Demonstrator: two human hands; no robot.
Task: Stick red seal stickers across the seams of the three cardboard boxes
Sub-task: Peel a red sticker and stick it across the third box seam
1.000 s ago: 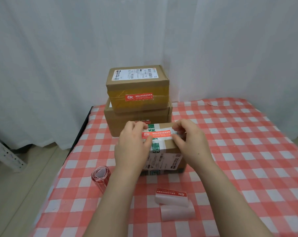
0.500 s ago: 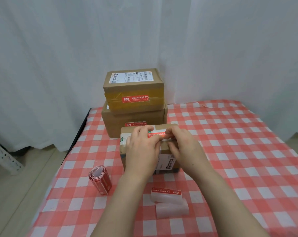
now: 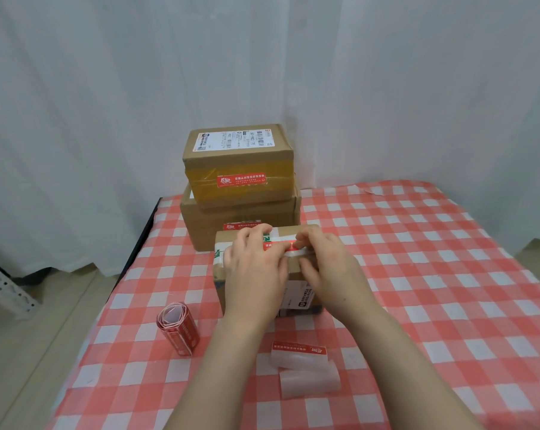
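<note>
A small cardboard box (image 3: 302,297) with white tape stands in front of me on the checked cloth. A red seal sticker (image 3: 276,246) lies across its top. My left hand (image 3: 253,270) lies over the box and presses the sticker's left part with flat fingers. My right hand (image 3: 326,263) holds the sticker's right end with curled fingertips. Behind stand two stacked boxes. The upper box (image 3: 237,156) has a red sticker (image 3: 241,180) on its front seam. The lower box (image 3: 212,225) shows a red sticker (image 3: 242,226) partly hidden by the near box.
A roll of red stickers (image 3: 178,328) stands at the left of the table (image 3: 433,274). A strip with one red sticker (image 3: 299,349) and bare backing paper (image 3: 309,380) lie near the front. White curtains hang behind; the table's left edge drops to the floor.
The sticker has come down from just above the box onto its top. My left hand has slid right over it, and both hands have drawn closer together.
</note>
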